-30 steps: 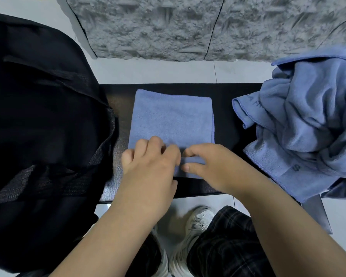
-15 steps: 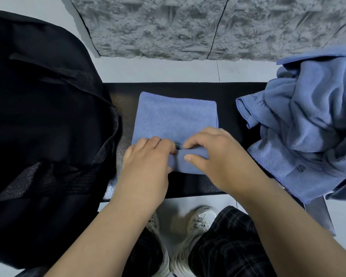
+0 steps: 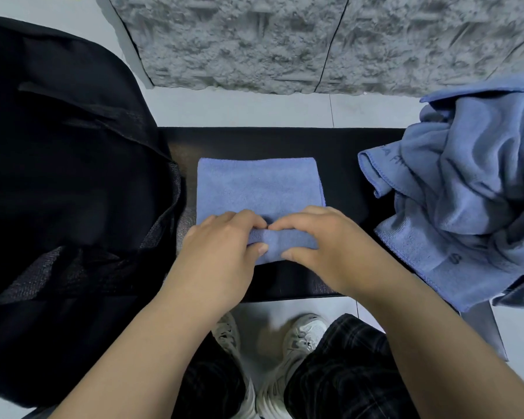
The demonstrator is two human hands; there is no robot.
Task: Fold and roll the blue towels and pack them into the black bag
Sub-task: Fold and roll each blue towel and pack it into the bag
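Since the previous frame, the roll on the folded blue towel [image 3: 259, 184] is advanced farther; its near rolled end is gripped by left hand [image 3: 224, 246] and right hand [image 3: 321, 240], fingers curled round it.

Both forearms bare, entering from the bottom edge and converging toward the middle. Left hand [image 3: 221, 246]: back of hand up, fingers curled forward and down over the rolled near end of the folded blue towel [image 3: 259, 189], thumb tip pressed against the roll's near face. Right hand [image 3: 321, 240]: mirrors it, knuckles raised, fingers curled over the top of the roll, thumb stretched along its near lower side. Index fingertips of the two hands almost meet at the centre; whether they touch cannot be told. Wrists roughly level, slightly bent. Legs in dark checked trousers [image 3: 339, 376] and white trainers [image 3: 303, 337] below
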